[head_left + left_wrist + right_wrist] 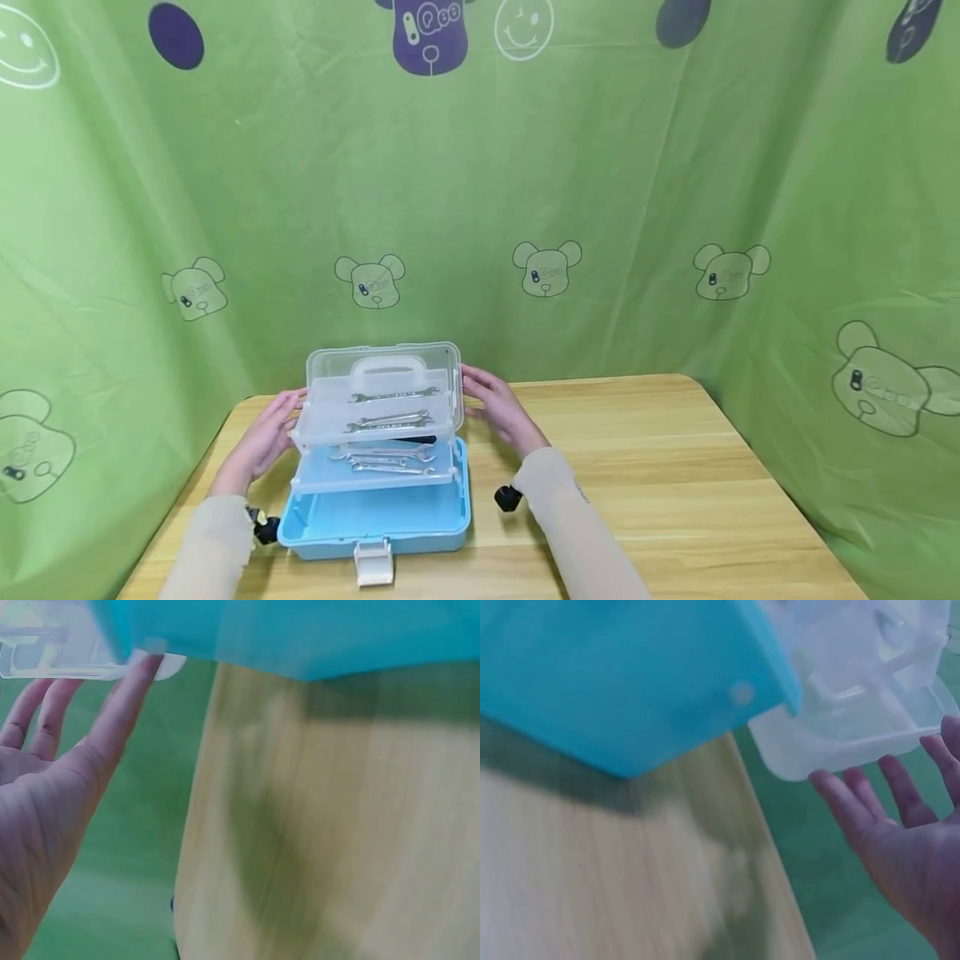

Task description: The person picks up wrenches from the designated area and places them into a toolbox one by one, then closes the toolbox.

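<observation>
A blue toolbox (420,543) stands with its clear lid (326,367) raised at the back and two translucent trays fanned out above the base. Several silver wrenches lie in the upper tray (322,419), and more lie in the lower tray (315,477). My left hand (266,433) is at the left side of the lid and trays, its fingers extended along the edge. On the opposite side, my right hand (504,410) has its fingertips at the lid's right edge. In the right wrist view, the spread fingers (847,802) lie just beneath the lid's rim.
The toolbox sits toward the left of a wooden table (637,475). A white latch (373,563) hangs down at the box's front. A dark item (420,439) shows behind the lower tray. Green curtain (480,183) surrounds the table's back and sides.
</observation>
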A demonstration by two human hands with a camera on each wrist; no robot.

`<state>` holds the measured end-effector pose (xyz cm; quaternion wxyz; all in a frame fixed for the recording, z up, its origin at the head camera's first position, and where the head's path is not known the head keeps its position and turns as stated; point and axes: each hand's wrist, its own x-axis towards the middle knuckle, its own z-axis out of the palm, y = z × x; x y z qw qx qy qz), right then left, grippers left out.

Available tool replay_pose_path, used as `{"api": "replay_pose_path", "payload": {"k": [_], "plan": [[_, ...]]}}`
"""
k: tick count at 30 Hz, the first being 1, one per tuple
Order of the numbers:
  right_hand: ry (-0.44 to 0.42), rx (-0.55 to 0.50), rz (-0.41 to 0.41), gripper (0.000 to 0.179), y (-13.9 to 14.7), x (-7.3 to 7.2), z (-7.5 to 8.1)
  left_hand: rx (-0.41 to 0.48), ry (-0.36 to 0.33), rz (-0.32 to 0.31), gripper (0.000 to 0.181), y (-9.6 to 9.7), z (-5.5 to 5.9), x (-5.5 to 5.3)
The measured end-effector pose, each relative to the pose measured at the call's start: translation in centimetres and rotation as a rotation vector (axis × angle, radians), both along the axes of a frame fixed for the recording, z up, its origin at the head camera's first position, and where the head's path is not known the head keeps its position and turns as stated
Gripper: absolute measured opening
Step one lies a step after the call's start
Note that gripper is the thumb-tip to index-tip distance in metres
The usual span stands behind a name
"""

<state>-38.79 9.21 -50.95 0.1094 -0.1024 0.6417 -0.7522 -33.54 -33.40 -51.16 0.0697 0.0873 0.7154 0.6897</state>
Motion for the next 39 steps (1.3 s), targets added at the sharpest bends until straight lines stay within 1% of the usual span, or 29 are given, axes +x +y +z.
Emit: {"api": "replay_pose_path", "payload": {"k": [3, 5, 6, 9, 11, 12, 15, 19, 23, 26, 29, 31, 35, 39], "plan": [[-0.012, -0.015, -0.004, 0.046, 0.0, 0.2, 0.8, -0.007, -0.017, -0.031, 0.054, 0.0, 0.6, 0.1], [-0.02, -0.021, -0.005, 0.045, -0.1, 0.4, 1.3, -0.027, -0.029, -0.044, 0.061, 0.1, 1.1, 0.2], [-0.023, -0.025, -0.006, 0.044, -0.1, 0.5, 1.6, -0.034, -0.033, -0.038, 0.063, 0.2, 1.4, 0.2], [-0.036, -0.044, -0.011, 0.039, -0.2, 0.7, 2.5, -0.043, -0.034, -0.025, 0.062, 0.4, 2.3, 0.3], [-0.036, -0.048, -0.013, 0.039, -0.4, 0.9, 3.0, -0.039, -0.032, -0.01, 0.056, 0.6, 2.8, 0.4], [-0.037, -0.05, -0.013, 0.039, -0.5, 1.0, 3.2, -0.035, -0.031, 0.003, 0.053, 0.7, 3.1, 0.4], [-0.032, -0.039, -0.014, 0.045, -0.7, 1.4, 3.9, -0.034, -0.029, 0.015, 0.049, 0.9, 3.8, 0.6], [-0.024, -0.015, -0.017, 0.052, -0.9, 1.9, 4.7, -0.04, -0.021, 0.041, 0.052, 1.3, 4.4, 0.9], [-0.007, -0.001, -0.016, 0.051, -1.2, 2.5, 5.3, -0.079, -0.02, 0.048, 0.064, 1.5, 5.0, 1.3], [0.014, 0.009, -0.024, 0.049, -1.5, 3.0, 5.7, -0.072, -0.018, 0.048, 0.068, 1.5, 5.2, 1.7], [0.024, 0.025, -0.028, 0.051, -1.6, 3.4, 5.8, -0.051, -0.021, 0.054, 0.065, 1.5, 5.2, 2.1], [0.023, 0.045, -0.013, 0.054, -1.5, 3.6, 5.9, -0.064, -0.029, 0.051, 0.069, 1.4, 5.1, 2.5], [0.012, 0.088, 0.042, 0.062, -1.1, 4.0, 6.0, -0.117, -0.048, 0.02, 0.08, 1.1, 5.0, 3.2], [-0.017, 0.121, 0.076, 0.067, -0.8, 4.1, 6.0, -0.124, -0.043, -0.013, 0.079, 0.8, 4.9, 3.6]]}}
